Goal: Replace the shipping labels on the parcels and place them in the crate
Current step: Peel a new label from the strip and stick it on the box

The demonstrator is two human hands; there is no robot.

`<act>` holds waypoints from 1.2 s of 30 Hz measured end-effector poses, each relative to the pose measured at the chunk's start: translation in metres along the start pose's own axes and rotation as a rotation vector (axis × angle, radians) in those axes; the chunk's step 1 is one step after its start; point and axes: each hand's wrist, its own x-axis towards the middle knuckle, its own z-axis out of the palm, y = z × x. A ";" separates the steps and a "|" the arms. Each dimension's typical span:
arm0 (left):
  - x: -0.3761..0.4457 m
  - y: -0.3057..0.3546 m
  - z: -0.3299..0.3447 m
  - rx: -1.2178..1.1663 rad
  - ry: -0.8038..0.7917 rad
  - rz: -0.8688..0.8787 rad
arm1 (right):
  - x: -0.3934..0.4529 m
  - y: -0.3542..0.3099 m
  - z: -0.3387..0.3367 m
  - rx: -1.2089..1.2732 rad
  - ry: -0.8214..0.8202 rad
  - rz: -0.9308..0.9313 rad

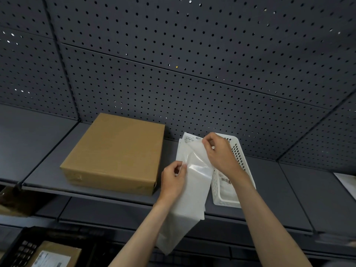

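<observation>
The person holds a stack of white label sheets (189, 182) over the front edge of a dark grey shelf (269, 193), both bare forearms reaching up from the bottom of the view. The left hand (172, 182) pinches the left edge of the sheets between thumb and curled fingers. The right hand (219, 151) pinches a top corner of a glossy, see-through backing film (200, 164), which bows up off the stack; barcodes show on the sheet's upper edge just beside that hand. A brown cardboard box (115, 153) lies flat on the shelf to the left of the hands, its top face bare of any label. To the right, partly behind the right wrist, stands a white slotted plastic basket (238, 151) with barcoded paper inside. A dark pegboard (192, 64) backs the shelf. At the bottom left, below the shelf, a black crate (21, 249) holds another brown parcel (57, 255) bearing a white label. A white sheet corner (346, 182) lies at the far right.
</observation>
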 end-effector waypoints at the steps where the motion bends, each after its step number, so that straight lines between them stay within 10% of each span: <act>1: 0.000 0.000 0.000 0.000 0.009 -0.005 | 0.001 -0.001 -0.003 0.001 0.018 0.015; 36: -0.002 -0.009 -0.002 0.041 -0.013 -0.100 | 0.043 0.002 -0.106 -0.020 0.411 0.147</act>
